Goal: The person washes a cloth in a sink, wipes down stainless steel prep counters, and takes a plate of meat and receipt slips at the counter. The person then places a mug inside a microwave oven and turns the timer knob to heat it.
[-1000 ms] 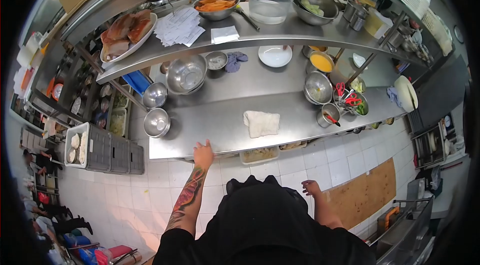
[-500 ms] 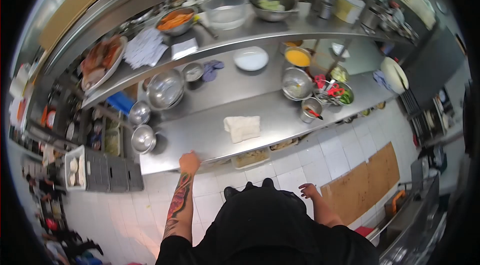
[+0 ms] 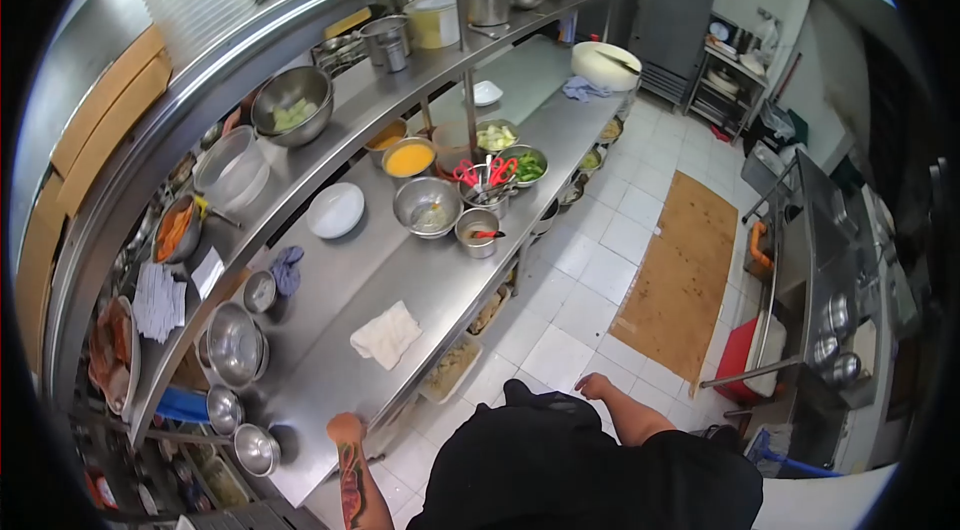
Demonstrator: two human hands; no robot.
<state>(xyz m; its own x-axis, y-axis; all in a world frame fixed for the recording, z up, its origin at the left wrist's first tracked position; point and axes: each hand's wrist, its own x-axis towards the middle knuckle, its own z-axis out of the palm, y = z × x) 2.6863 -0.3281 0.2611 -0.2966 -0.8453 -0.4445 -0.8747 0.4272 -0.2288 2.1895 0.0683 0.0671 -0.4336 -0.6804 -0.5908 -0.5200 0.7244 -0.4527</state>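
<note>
My left hand [image 3: 346, 427], closed in a fist, rests at the front edge of the steel counter [image 3: 345, 385]; nothing shows in it. My right hand [image 3: 593, 387] hangs over the tiled floor beside my body, holding nothing, its fingers loosely bent and apart. A folded white cloth [image 3: 386, 334] lies on the counter, up and right of my left hand. Two small steel bowls, a lower bowl [image 3: 257, 451] and an upper bowl [image 3: 225, 410], stand left of that hand. Farther along are a steel pot with a red-handled tool [image 3: 478, 233] and a wide steel bowl [image 3: 428, 208].
A raised shelf [image 3: 340, 120] with bowls and stacked plates runs above the counter. A white plate [image 3: 336, 211] and a pot of orange liquid [image 3: 410, 159] stand beneath it. Brown cardboard [image 3: 675, 280] covers some floor tiles. A sink unit [image 3: 830, 280] stands at the right.
My view has turned to the right, so the counter now runs diagonally and more of the right side shows. My left hand stays by the counter edge; my right hand still hangs free.
</note>
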